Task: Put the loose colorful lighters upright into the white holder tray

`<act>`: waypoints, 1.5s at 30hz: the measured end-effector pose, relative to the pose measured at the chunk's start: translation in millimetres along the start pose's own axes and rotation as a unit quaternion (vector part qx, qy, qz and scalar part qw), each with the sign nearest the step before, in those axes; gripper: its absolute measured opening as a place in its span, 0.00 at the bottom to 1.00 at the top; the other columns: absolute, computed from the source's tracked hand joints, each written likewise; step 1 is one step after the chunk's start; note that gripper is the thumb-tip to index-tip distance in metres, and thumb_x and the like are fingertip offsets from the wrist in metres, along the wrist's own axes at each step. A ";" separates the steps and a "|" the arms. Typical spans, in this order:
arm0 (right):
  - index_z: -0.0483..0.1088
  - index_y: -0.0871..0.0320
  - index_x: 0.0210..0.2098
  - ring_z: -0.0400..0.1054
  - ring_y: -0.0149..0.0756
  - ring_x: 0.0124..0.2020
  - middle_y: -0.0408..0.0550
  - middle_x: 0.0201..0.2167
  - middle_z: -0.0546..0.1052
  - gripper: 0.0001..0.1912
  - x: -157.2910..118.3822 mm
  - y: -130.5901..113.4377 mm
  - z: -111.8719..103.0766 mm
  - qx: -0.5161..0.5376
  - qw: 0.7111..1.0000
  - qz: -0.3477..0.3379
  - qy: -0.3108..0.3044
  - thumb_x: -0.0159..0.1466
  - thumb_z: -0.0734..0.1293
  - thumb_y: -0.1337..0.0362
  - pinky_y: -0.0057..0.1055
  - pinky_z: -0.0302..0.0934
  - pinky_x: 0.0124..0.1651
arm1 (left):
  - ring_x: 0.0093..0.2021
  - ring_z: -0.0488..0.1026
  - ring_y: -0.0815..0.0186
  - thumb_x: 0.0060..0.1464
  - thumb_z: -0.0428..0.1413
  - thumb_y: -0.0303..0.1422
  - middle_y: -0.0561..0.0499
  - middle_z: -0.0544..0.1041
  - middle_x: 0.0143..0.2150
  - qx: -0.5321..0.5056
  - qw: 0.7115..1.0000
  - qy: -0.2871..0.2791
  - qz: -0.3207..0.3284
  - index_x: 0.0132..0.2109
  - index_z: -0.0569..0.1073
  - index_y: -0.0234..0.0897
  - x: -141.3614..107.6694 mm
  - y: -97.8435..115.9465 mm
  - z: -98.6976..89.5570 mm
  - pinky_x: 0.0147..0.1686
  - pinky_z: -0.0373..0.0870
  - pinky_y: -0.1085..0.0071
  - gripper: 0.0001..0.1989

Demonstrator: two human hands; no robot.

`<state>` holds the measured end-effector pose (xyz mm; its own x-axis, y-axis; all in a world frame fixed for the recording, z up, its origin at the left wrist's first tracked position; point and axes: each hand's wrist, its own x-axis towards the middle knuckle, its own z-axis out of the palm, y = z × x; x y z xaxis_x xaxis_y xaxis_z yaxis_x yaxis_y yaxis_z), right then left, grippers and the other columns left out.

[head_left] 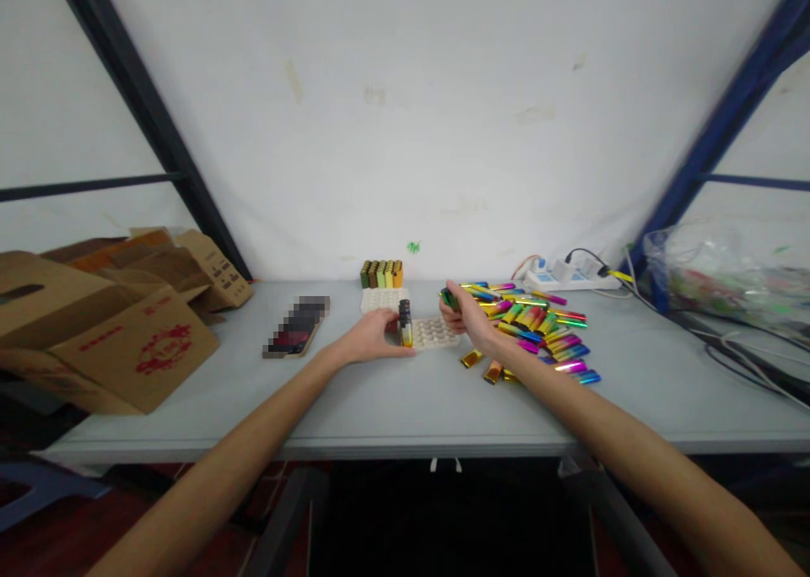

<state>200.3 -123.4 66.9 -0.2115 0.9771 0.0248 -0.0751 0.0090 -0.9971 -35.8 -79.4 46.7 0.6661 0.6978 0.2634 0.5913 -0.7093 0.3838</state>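
My left hand (375, 337) is curved round the left end of a white tray with round hollows (435, 333). Its thumb and fingers touch a short row of upright yellow pieces with dark tops (406, 324) standing there. Above the tray's right end, my right hand (465, 314) is closed on dark green pieces (450, 299); how many cannot be made out. To its right lies a loose pile of shiny, many-coloured metallic tubes (530, 317). Behind, a second white tray (380, 299) has rows of green, brown, yellow and orange pieces (381, 273) upright at its back.
A blurred-out phone (296, 327) lies left of my left hand. Opened cardboard boxes (136, 349) fill the left end of the grey table (253, 421). A white power strip (569, 280) with cables stands by the wall, and clear plastic bags (727, 282) lie at the right.
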 end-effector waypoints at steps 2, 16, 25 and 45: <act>0.47 0.51 0.22 0.33 0.26 0.17 0.33 0.17 0.44 0.25 -0.1 1.3 2.0 -0.010 0.999 0.023 0.033 0.66 0.55 0.42 0.28 0.31 0.20 | 0.36 0.74 0.56 0.45 0.66 0.58 0.46 0.78 0.38 0.001 1.000 -0.007 0.003 0.42 0.76 0.34 0.3 0.0 -0.4 0.37 0.70 0.63 0.31; 0.62 0.55 0.27 0.41 0.27 0.17 0.34 0.18 0.51 0.28 0.2 6.4 3.6 -0.037 0.999 0.002 0.019 0.66 0.56 0.37 0.27 0.38 0.21 | 0.35 0.73 0.57 0.43 0.66 0.58 0.46 0.78 0.36 -0.003 1.000 -0.005 -0.009 0.40 0.76 0.35 0.6 1.3 -0.4 0.34 0.68 0.65 0.30; 0.68 0.55 0.37 0.72 0.38 0.36 0.46 0.32 0.78 0.22 10.0 20.3 -7.8 -0.232 0.953 -0.186 0.053 0.67 0.64 0.42 0.32 0.63 0.39 | 0.33 0.73 0.58 0.42 0.67 0.55 0.47 0.77 0.35 -0.012 1.000 -0.001 -0.012 0.38 0.75 0.35 -0.8 7.6 -4.2 0.33 0.67 0.66 0.29; 0.66 0.56 0.47 0.77 0.41 0.42 0.53 0.42 0.82 0.10 27.6 38.2 -2.3 -0.495 0.833 -0.246 0.009 0.67 0.68 0.69 0.32 0.65 0.42 | 0.33 0.72 0.59 0.43 0.66 0.57 0.48 0.77 0.35 -0.027 1.000 -0.011 0.002 0.41 0.76 0.34 1.0 0.9 0.2 0.32 0.67 0.66 0.31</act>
<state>193.9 -95.6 29.4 -0.3770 0.8059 0.4565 0.6945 0.5720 -0.4364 -34.5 -79.4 47.1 0.6791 0.6918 0.2456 0.5635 -0.7056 0.4295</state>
